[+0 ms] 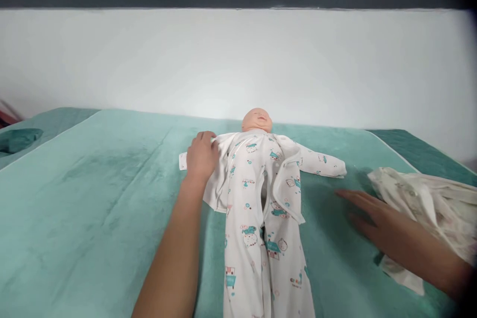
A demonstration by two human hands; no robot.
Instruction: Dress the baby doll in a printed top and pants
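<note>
While the light green cover [112, 184] spreads wide across the left side, a pale seam sets it off from a darker green edge, where a dark green fold [20, 140] and a red object [5, 117] are cut off by the frame. A broad stretch of the cover lies between that edge and the left hand [202, 155], whose palm is turned down over the doll's sleeve near a white cuff [183, 161]. Its fingers are slightly bent; whether they grip the fabric, I cannot tell.

At the centre the doll [257, 120] lies on its back, bald head toward the white wall [238, 59], in a white top [219, 186] printed with small teal and pink figures. Matching trousers [248, 208] lie over the middle of it, reaching up toward the neck, with a dark gap between the legs. Beside them a front flap [288, 191] curls outward, and the other sleeve [322, 163] stretches out flat. Both trouser legs run out of the bottom of the view.

A narrower strip of cover separates the doll from the right hand [367, 211], which is open, fingers extended, apart from the doll and blurred. Its forearm partly hides a crumpled off-white cloth [428, 198], which is cut off at the right; whether the two touch is unclear. Darkness covers the right corners.
</note>
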